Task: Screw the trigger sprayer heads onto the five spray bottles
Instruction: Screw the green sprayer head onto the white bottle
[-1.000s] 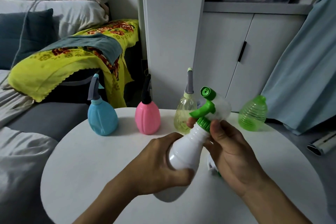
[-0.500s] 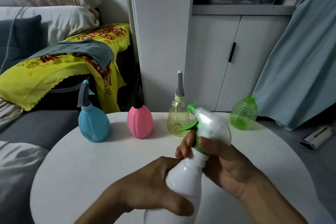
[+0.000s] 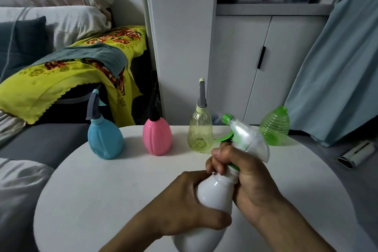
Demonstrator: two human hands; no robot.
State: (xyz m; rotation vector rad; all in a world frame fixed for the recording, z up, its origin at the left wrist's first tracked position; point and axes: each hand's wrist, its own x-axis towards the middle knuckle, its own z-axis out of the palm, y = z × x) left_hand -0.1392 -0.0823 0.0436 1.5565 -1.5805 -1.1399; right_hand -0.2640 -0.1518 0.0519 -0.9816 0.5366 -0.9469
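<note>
**A:** What occupies the foreground?

**B:** A white bottle (image 3: 214,192), pear-shaped and glossy, held tilted above the near edge of the round white table (image 3: 106,186). The left hand (image 3: 184,204) wraps its body, fingers curled closed round the widest part, thumb lying across the front.

**A:** And at the neck?

**B:** The right hand (image 3: 251,178) closes on the neck and the green collar, fingers (image 3: 219,156) bent tight against it. Above them rises the sprayer head (image 3: 248,139): translucent white shroud, green nozzle pointing up and left, green trigger projecting to the left. Whether the collar is fully seated cannot be told, since the fingers cover the joint.

**A:** Farther back?

**B:** Four bottles stand upright in a row near the far edge, well apart from one another. From left: a blue bottle (image 3: 105,139) with a grey head, a pink bottle (image 3: 157,137) with a dark head, a pale yellow bottle (image 3: 200,133) with a grey head, and a ribbed green bottle (image 3: 275,127) bearing no head. Behind them stands a white cabinet (image 3: 245,63).
</note>
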